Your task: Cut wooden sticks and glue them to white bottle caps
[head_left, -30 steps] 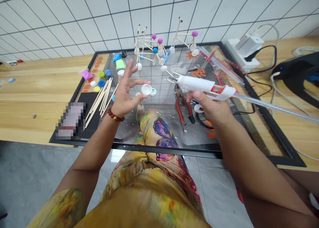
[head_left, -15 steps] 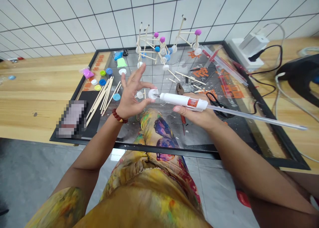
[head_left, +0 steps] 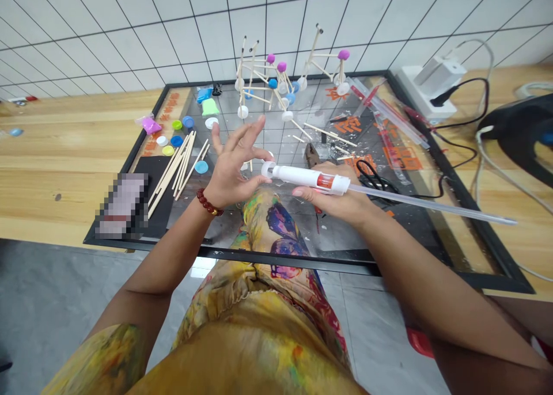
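Observation:
Between thumb and index finger, my left hand (head_left: 235, 164) pinches a small white cap (head_left: 266, 169), its other fingers spread. My right hand (head_left: 339, 196) is wrapped round a white pen-like glue tool (head_left: 298, 177) with a red part and a long clear stick (head_left: 432, 204) coming out of its rear. The tool's front end is at the cap; whether they touch is hard to tell. Behind my hands stand frames of wooden sticks (head_left: 258, 90) joined with white, blue and pink pieces. Loose sticks (head_left: 184, 164) and coloured caps (head_left: 177, 140) lie left of my left hand.
Pliers (head_left: 311, 155) lie just beyond my right hand. A black cable (head_left: 375, 176) and clear plastic sleeves (head_left: 391, 116) are to the right, with a white power strip (head_left: 425, 92) farther back. A blurred-out object (head_left: 123, 205) lies at the left. A black frame (head_left: 242, 257) edges the glass.
My right hand and the glue tool have moved slightly left, bringing the tip to the cap. The cap has turned a little in my left fingers.

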Available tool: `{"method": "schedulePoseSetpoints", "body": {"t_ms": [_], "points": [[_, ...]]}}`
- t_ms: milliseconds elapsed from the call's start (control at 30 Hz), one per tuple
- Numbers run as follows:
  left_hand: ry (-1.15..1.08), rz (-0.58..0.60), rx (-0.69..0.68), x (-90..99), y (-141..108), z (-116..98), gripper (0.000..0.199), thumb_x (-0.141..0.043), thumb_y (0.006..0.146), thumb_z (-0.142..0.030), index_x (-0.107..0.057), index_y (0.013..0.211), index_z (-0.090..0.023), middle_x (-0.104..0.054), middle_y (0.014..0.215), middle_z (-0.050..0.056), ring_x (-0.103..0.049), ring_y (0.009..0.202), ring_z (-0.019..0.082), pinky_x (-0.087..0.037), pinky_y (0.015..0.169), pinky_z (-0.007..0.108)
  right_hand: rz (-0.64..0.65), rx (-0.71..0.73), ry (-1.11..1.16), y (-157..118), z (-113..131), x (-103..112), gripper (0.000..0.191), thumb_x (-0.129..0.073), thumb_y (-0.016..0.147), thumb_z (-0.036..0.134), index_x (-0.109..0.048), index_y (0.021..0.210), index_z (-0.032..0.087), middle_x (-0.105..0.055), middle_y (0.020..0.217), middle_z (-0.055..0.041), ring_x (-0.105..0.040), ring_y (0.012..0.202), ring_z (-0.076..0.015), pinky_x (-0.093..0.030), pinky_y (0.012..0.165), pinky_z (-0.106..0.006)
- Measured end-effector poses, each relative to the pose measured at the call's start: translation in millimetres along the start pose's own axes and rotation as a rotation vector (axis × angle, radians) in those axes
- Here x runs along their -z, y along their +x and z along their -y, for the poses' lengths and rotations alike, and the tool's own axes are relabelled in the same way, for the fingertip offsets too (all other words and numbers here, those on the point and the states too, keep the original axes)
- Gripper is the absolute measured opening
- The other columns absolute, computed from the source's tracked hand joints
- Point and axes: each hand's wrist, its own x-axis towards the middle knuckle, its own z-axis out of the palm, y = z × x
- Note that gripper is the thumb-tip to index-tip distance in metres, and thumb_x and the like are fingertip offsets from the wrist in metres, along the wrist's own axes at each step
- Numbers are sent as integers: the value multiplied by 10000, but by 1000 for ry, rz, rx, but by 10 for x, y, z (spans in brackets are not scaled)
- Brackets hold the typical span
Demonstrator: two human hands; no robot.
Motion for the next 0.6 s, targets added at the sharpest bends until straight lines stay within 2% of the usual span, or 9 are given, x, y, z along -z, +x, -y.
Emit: {"method": "schedulePoseSetpoints", "body": {"t_ms": [100, 167, 300, 400, 467, 600], "points": [[21, 7, 3, -5, -3, 16, 546, -633, 883, -670, -565, 1293, -316, -695, 1366, 36, -556, 1394, 354, 41, 1279, 743, 22, -11, -14, -4, -29, -24, 612, -697, 847, 683, -411, 536, 240, -453, 528, 5, -405, 531, -147, -331, 577, -342], [44, 35, 29, -16, -8, 27, 558, -609, 891, -693, -565, 1291, -306, -711, 1333, 23, -542, 1409, 338, -4, 1294, 728, 23, -5, -27, 0, -50, -40, 603, -710, 846, 665, -416, 538, 238, -461, 536, 5, -409, 533, -146, -330, 581, -344], [48, 70, 86, -42, -17, 23, 606, -565, 921, -695, -538, 1356, -274, -725, 1293, 24, -500, 1447, 347, -107, 1304, 698, 7, 45, -37, 27, -56, -71, 655, -622, 859, 753, -379, 525, 244, -430, 494, 14, -399, 509, -146, -316, 576, -352], [17, 19, 92, -25, -20, 1, 683, -565, 906, -713, -496, 1423, -273, -737, 1266, 47, -536, 1412, 355, -28, 1309, 693, -22, 77, -35, 36, -59, -70, 667, -615, 862, 756, -357, 517, 245, -405, 465, 27, -384, 488, -139, -328, 578, -352], [-8, -14, 108, 14, -19, -3, 762, -582, 901, -700, -406, 1509, -277, -767, 1169, 48, -552, 1397, 348, 51, 1297, 704, -63, 87, -7, 20, -97, -41, 633, -657, 849, 722, -396, 524, 246, -434, 478, 30, -404, 481, -137, -341, 566, -344], [-52, -25, 171, 86, -17, 27, 922, -639, 893, -666, -207, 1603, -266, -784, 1032, 3, -498, 1457, 304, 71, 1290, 700, -188, -60, 123, -55, -220, 83, 523, -737, 795, 694, -547, 600, 247, -525, 544, 26, -462, 498, -141, -367, 507, -313]]}}
